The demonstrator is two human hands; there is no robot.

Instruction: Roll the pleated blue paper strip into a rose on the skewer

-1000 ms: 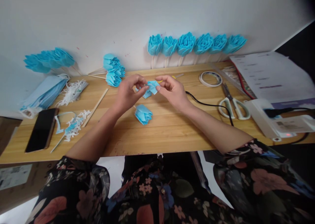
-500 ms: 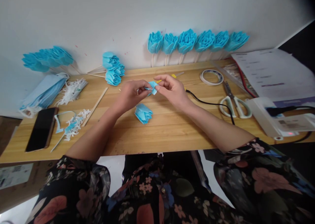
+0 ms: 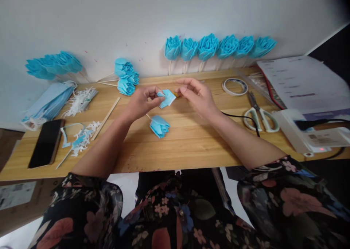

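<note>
My left hand (image 3: 147,100) is closed, pinching a small light-blue fabric petal (image 3: 167,98) between thumb and fingers, above the table. To its right, my right hand (image 3: 195,95) has let its fingers part and appears to hold nothing. A bit of a yellow tool (image 3: 178,94) shows at the right fingertips; most of it is hidden behind that hand, and contact is unclear. Just below the hands, a blue fabric flower (image 3: 160,126) lies on the wooden table (image 3: 186,150), its thin stick running toward my left hand.
Blue flowers on sticks (image 3: 207,47) lean along the wall; more lie at left (image 3: 127,77). Face masks (image 3: 50,101), a phone (image 3: 46,143) and wooden sticks (image 3: 106,118) are on the left. Tape (image 3: 235,87), scissors (image 3: 258,114), a black cable (image 3: 246,117) and a power strip (image 3: 295,130) occupy the right.
My right hand has come off the blue petal and shifted slightly right. The petal now shows flatter and more fully in my left hand, which has drawn back a little left.
</note>
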